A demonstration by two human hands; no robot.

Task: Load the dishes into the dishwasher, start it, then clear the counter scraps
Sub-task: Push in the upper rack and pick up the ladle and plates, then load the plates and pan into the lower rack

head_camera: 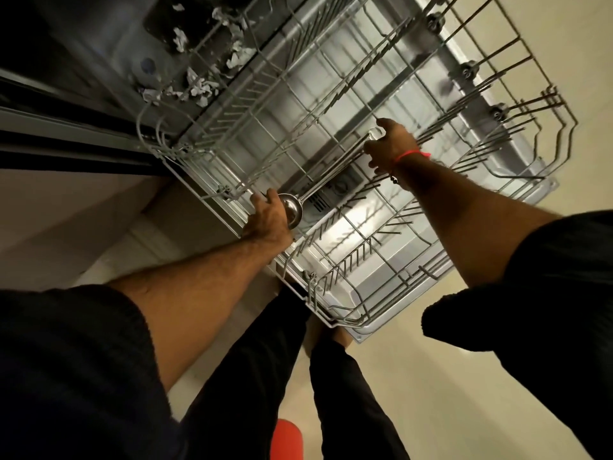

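A steel ladle (326,182) lies slanted across the pulled-out lower dishwasher rack (365,313). My left hand (265,219) grips its round bowl at the rack's near-left rim. My right hand (391,147), with a red thread on the wrist, holds the top end of the handle among the tines. The rack carries nothing else that I can see. It sits over the open dishwasher door (530,161).
White crumpled scraps (199,88) lie scattered on the dark counter at the upper left, seen through the rack's wires. Pale floor lies to the right and below. A red object (286,439) sits by my legs at the bottom edge.
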